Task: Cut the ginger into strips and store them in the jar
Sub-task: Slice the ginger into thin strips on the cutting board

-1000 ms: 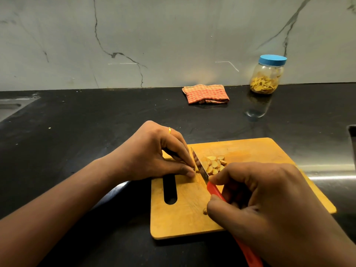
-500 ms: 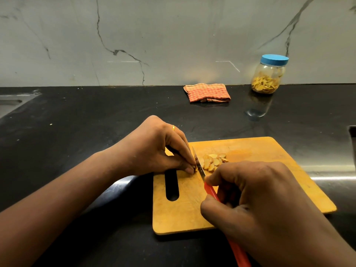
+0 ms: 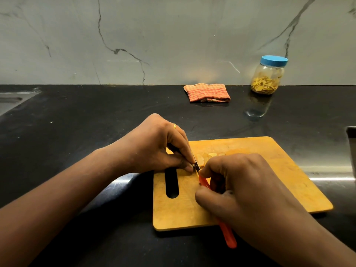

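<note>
On the board (image 3: 279, 170), the left hand (image 3: 154, 145) is pinching ginger (image 3: 193, 165), the right hand (image 3: 250, 189) gripping the knife (image 3: 228, 236); I'd be tucking those fingertips (image 3: 189, 160) back.

Dim, warm light; glare on countertop (image 3: 123, 182).

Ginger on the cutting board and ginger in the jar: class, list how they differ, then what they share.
The ginger slices on the cutting board lie loose in the open beside the knife; the stored ginger in the jar is heaped under a shut blue lid. The board's pieces are flat, rounded slices; the jar's look thinner, more like strips. Both are yellow.
</note>
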`<action>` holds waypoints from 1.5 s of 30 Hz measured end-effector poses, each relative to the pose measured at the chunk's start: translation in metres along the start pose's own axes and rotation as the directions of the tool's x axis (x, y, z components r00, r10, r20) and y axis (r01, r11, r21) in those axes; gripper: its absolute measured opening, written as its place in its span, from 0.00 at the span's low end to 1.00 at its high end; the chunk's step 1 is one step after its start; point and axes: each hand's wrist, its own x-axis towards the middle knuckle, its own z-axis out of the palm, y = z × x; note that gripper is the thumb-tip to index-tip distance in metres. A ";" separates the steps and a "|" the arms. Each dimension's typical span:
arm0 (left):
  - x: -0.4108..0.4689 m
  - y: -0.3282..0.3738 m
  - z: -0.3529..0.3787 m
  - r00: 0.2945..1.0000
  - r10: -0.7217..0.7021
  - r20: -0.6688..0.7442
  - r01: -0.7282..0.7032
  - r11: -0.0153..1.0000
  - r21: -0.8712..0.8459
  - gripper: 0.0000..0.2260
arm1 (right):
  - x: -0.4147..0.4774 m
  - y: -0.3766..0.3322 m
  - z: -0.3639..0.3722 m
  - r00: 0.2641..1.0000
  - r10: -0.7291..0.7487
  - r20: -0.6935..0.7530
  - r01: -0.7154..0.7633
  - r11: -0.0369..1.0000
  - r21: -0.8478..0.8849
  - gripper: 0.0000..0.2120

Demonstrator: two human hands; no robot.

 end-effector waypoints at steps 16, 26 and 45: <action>-0.004 -0.001 -0.005 0.997 -0.063 0.050 0.068 0.992 -0.104 0.08 | -0.012 0.026 -0.022 1.000 -0.028 -0.013 0.028 1.000 0.001 0.10; -0.006 0.002 -0.009 0.986 -0.092 0.142 0.109 0.987 -0.116 0.07 | -0.020 0.024 -0.024 0.999 -0.047 0.004 0.046 0.996 0.077 0.10; -0.004 0.002 -0.002 0.982 -0.124 0.140 0.125 0.992 0.000 0.11 | -0.023 0.024 -0.021 0.998 -0.061 -0.032 0.064 0.994 0.090 0.09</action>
